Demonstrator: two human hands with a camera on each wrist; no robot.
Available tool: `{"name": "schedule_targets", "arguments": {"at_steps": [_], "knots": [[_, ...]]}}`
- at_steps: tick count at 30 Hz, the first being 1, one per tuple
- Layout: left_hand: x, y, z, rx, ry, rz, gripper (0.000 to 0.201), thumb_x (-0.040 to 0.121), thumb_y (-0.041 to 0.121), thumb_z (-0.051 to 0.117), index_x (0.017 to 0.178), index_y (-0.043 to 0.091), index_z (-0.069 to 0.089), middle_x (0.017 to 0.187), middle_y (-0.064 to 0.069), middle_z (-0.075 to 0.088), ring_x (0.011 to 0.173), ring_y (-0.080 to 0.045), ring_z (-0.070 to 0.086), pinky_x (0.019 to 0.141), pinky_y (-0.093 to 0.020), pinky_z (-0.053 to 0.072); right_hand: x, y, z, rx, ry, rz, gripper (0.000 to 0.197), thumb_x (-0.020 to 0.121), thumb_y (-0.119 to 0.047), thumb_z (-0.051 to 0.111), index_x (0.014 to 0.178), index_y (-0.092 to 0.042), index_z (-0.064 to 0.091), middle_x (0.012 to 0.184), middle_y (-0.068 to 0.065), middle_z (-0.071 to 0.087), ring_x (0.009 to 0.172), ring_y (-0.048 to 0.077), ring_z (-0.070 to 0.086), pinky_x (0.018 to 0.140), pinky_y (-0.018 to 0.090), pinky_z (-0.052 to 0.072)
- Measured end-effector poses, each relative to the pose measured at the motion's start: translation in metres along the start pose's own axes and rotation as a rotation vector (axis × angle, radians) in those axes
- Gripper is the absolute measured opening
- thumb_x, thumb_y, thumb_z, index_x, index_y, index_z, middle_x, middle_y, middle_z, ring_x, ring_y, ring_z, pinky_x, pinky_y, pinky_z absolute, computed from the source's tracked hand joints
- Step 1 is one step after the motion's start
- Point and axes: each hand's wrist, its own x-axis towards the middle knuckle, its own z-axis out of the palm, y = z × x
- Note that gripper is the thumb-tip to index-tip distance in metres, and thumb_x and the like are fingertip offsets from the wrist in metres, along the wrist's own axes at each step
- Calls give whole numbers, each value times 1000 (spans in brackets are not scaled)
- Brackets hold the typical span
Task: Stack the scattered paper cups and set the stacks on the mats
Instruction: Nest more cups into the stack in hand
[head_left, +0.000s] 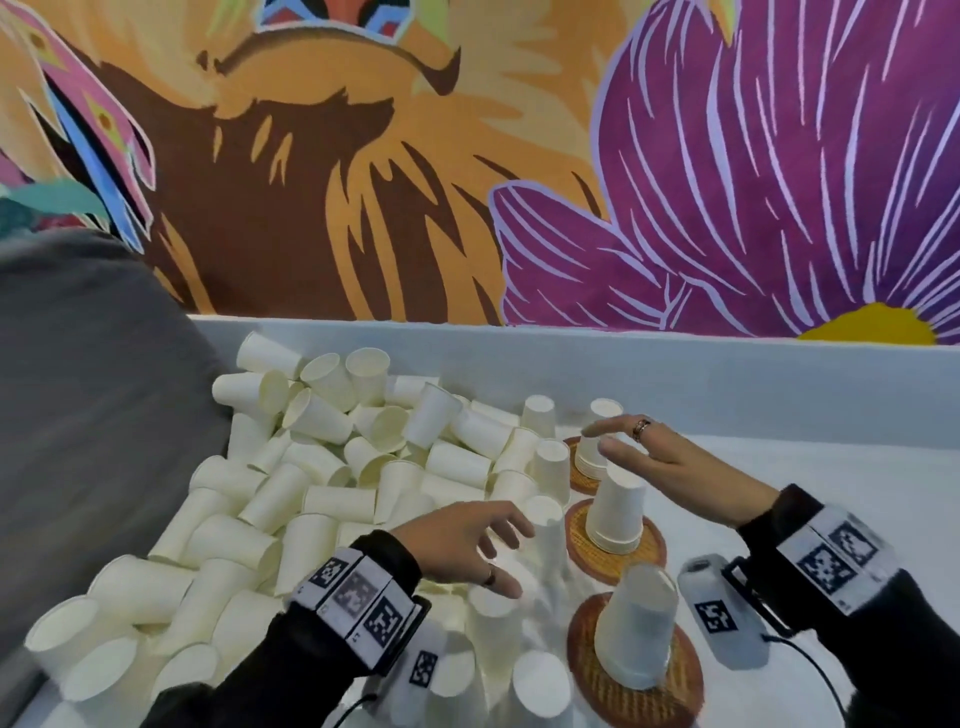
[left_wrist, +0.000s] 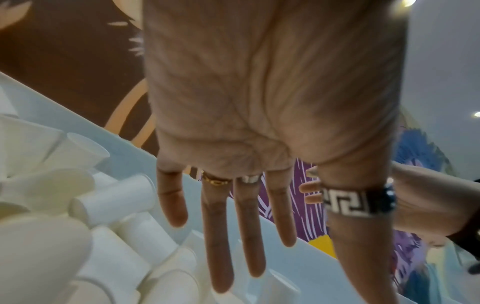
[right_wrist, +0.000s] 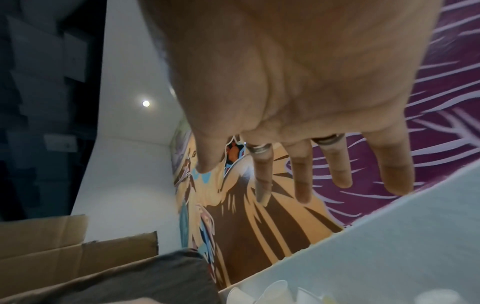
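While both hands hang empty over the white bench (head_left: 779, 395), the big heap of loose paper cups (head_left: 311, 467) sprawls across its left half, most lying on their sides. The left hand (head_left: 462, 540) hovers with fingers (left_wrist: 218, 236) spread and released just above the near edge of the heap, gripping nothing. The right hand (head_left: 670, 467) reaches out flat, fingers straight and holding nothing, over the far stack (head_left: 592, 457); whether a fingertip brushes that stack is hard to say from the head view.

Three upturned stacks already sit on woven round mats: the far one on its mat (head_left: 576, 480), the middle stack (head_left: 618, 512) on the middle mat (head_left: 649, 551), the near stack (head_left: 636, 623) on the near mat (head_left: 587, 670). A fourth upturned cup or stack (head_left: 605, 410) stands behind them, its footing hidden.

Risk now, likely: these stacks are light and stand close together, so a sleeve or wrist band sweeping past could topple one. Loose cups crowd the mats, and a careless dig into the heap could roll some against the stacks.
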Motion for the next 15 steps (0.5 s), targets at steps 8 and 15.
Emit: {"name": "schedule_targets", "arguments": {"at_steps": [8,15], "knots": [[-7,-52,-58,-17,161,-126,45,83,38,68,123,29,50,124,5,52,102,-12,54,86,-24,46,100,-45,43,-89,-76,-62,38,91,-50,44,117,-25,57,122,-9,51,120,11,45,106,31,33],[16,-92,-65,103,175,-281,69,84,43,64,140,22,30,139,-7,41,124,-21,44,99,-32,39,198,-45,91,-137,-113,122,42,89,-45,56,113,-11,61,126,11,54,99,23,60,81,36,51]]}}
